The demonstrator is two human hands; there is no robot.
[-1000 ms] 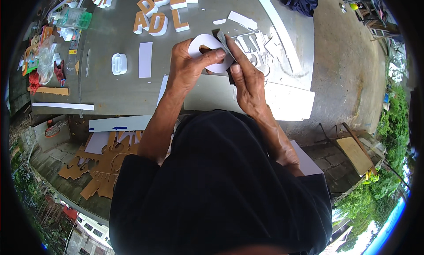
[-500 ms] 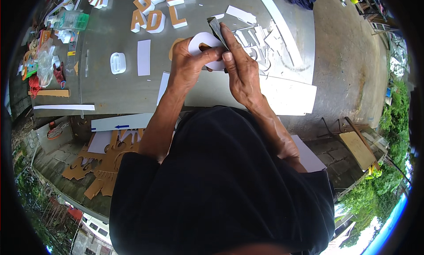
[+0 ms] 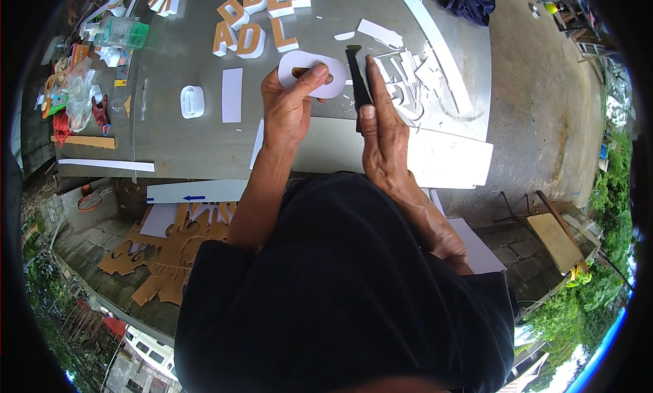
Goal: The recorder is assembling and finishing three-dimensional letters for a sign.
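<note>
My left hand (image 3: 286, 111) grips a white oval piece (image 3: 333, 81) with a hole in its middle, the thumb across its face. Just right of it, my right hand (image 3: 386, 138) holds a dark flat strip (image 3: 357, 77) upright, perhaps an abrasive block, its fingers straight along the side. A small gap separates the strip from the oval. Beyond them, several cardboard-faced letter shapes with white sides (image 3: 250, 39) stand on the grey table (image 3: 177, 60). A small white oval container (image 3: 192, 100) and a white rectangle (image 3: 231, 95) lie to the left. White offcuts (image 3: 418, 73) lie behind my right hand.
A green clear container (image 3: 126, 32), plastic bag (image 3: 79, 100) and red glove (image 3: 101, 117) crowd the left side. A long white strip (image 3: 442, 60) and dark cloth (image 3: 466, 2) lie at back right. Cardboard scraps (image 3: 163, 257) sit below the table; a wooden board (image 3: 551, 236) stands at right.
My hands have moved apart: the dark strip has come away from the white oval toward the right. The oval has turned to lie more sideways, with my left hand shifted slightly.
</note>
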